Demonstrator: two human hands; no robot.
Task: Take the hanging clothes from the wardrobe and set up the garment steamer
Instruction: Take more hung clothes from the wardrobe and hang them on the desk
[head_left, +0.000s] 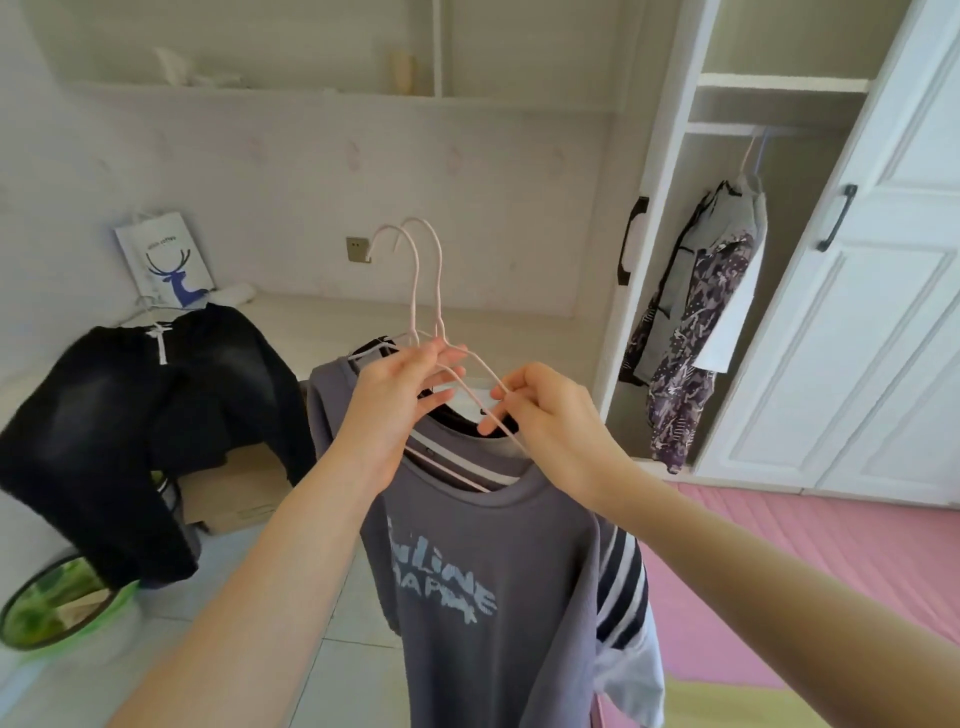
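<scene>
A grey T-shirt (483, 561) with pale blue lettering hangs on pink wire hangers (423, 280) in front of me; a striped garment (623, 587) hangs behind it. My left hand (400, 400) grips the hangers just below their two hooks. My right hand (545, 421) pinches the wire shoulder on the right. The open wardrobe (670, 171) at the right still holds a patterned purple garment (696, 332) and a grey one on its rail. No steamer is visible.
A black garment (156, 415) on a hanger is draped over a cardboard box (234, 493) at the left. A paper bag with a deer print (166, 260) stands on the ledge. A green-rimmed round mirror (62, 597) lies on the floor. A pink bed (810, 561) lies to the right.
</scene>
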